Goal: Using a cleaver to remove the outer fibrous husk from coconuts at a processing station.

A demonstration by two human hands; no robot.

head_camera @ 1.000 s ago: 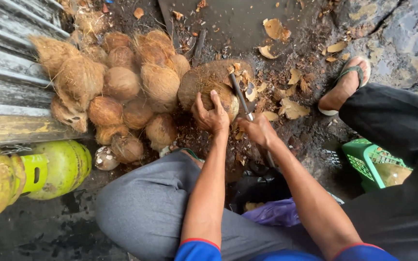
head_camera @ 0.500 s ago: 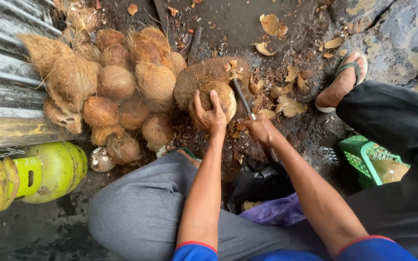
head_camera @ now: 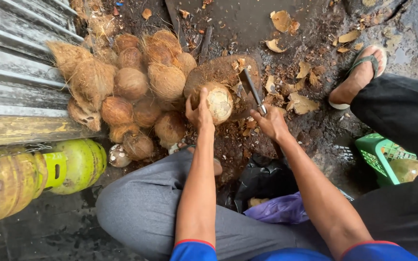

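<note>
- At the far left lie green-yellow gas cylinders on their sides, below a sheet of corrugated metal.
- Beside them is a heap of husked brown coconuts, fibrous and unpeeled, piled touching one another; a small pale shell piece lies at the heap's near edge.
- The left hand is clamped on the near side of the pale coconut, fingers curled over its left flank, steadying it on the wooden chopping block.
- That coconut sits at the block's near edge, just right of the heap. Most of its brown skin looks shaved away to a cream surface, with some brown left on top; the far side is hidden, so how clean it is there cannot be told.
- The right hand is closed around the handle of a knife, whose dark blade angles up and away, its edge beside the coconut's right side.
- By this judgement the peeling of this one nut is well along, while the many brown nuts in the heap remain untouched.
- Brown husk chips litter the wet ground right of the block.
- Further right, another person's foot in a sandal rests on the ground, a black trouser leg above a green plastic basket.
- Near the worker's grey-clad knees lie a black bag and a purple bag.
</note>
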